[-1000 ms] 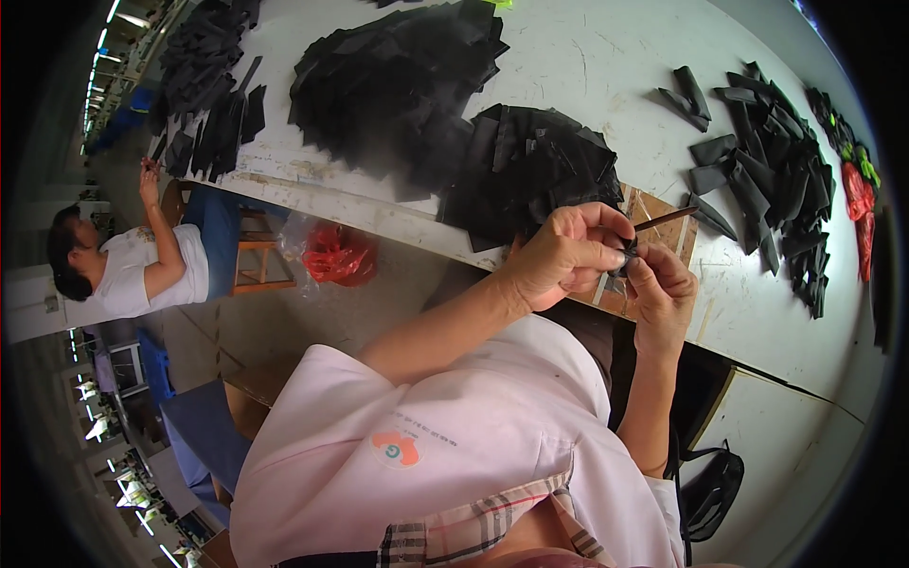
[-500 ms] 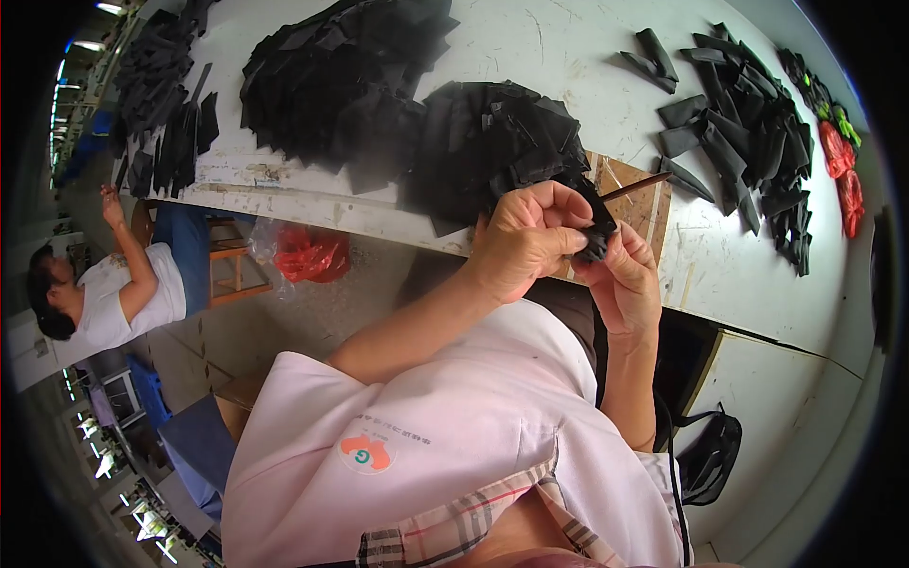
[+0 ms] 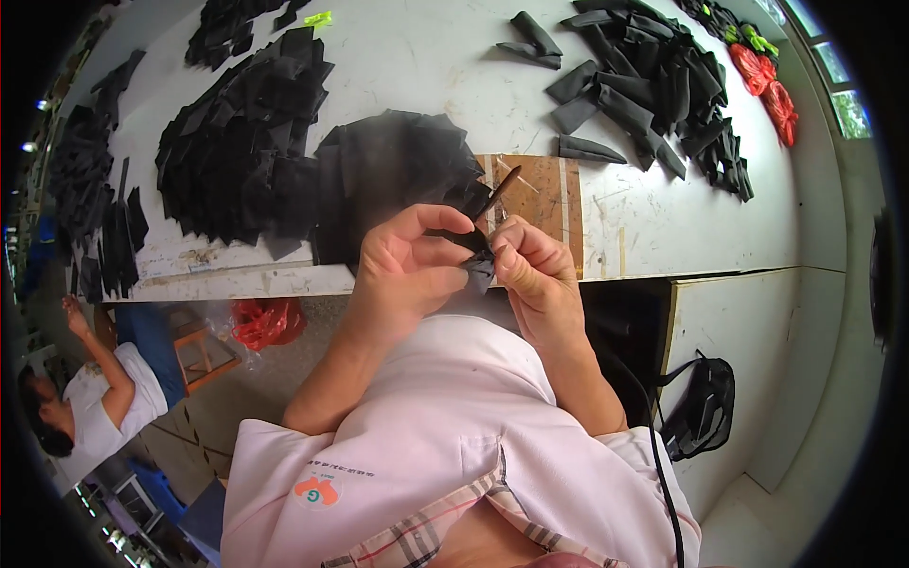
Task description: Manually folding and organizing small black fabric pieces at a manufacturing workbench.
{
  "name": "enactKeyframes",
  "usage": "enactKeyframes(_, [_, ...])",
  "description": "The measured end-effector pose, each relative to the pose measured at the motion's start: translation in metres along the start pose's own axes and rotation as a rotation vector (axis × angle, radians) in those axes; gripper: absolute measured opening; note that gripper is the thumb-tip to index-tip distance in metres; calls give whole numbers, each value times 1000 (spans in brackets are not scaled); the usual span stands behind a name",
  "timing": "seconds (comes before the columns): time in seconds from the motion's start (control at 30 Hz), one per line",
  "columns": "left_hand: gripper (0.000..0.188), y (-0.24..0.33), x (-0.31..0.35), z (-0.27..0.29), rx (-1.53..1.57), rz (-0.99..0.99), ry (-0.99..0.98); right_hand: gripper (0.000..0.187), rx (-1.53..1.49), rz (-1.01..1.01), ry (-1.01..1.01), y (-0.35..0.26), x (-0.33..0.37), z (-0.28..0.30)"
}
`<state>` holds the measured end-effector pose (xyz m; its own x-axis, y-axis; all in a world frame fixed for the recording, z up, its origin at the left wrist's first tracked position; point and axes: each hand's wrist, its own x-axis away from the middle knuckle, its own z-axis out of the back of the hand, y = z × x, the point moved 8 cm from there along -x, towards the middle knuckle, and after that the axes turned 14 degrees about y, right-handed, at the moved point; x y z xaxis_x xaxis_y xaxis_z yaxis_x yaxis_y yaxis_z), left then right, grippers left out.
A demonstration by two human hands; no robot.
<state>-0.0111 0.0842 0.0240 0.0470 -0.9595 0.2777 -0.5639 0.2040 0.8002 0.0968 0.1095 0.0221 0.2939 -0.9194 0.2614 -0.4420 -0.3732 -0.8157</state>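
Just past the near edge of the table, both hands are at a small black fabric piece (image 3: 481, 269). My left hand (image 3: 405, 260) has its fingers curled round the piece's left side, thumb low against it. Thumb and fingers of my right hand (image 3: 540, 270) pinch its right side. Right above the fingers a slim brown pointed stick (image 3: 502, 189) slants up; its lower end is hidden by the hands and cloth. Behind the left hand lies a heap of flat black fabric pieces (image 3: 388, 156). A brown wooden board (image 3: 544, 204) lies beyond the right hand.
Another black fabric heap (image 3: 241, 142) covers the left of the white table (image 3: 426, 66). Folded black pieces (image 3: 653, 80) are piled at the right, near red plastic bags (image 3: 765, 90). A black bag (image 3: 701, 407) hangs below right. A person (image 3: 109, 388) sits at far left.
The view has turned, so the table now lies more level and sits further left. My hands stay together on the black fabric piece; the stick now slants more steeply.
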Motion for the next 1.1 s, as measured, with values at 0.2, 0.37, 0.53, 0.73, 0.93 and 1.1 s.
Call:
enactKeyframes(0.2, [39,-17,13,-24,512,342,-238,18,62,-2,-102,2,13,-11])
enactKeyframes(0.37, [36,11,7,6,-265,-242,324,16,561,417,62,-20,5,0])
enactKeyframes(0.53, [35,22,12,0,-455,-518,509,13,711,562,158,-22,3,0])
enactKeyframes(0.73, [41,-28,-6,2,359,302,79,19,77,54,51,11,-11,13])
enactKeyframes(0.93, [42,0,-5,-14,-212,-8,54,16,-107,-42,-101,12,-18,13])
enactKeyframes(1.1, [10,21,5,-24,-512,-402,331,10,391,532,35,-37,-4,0])
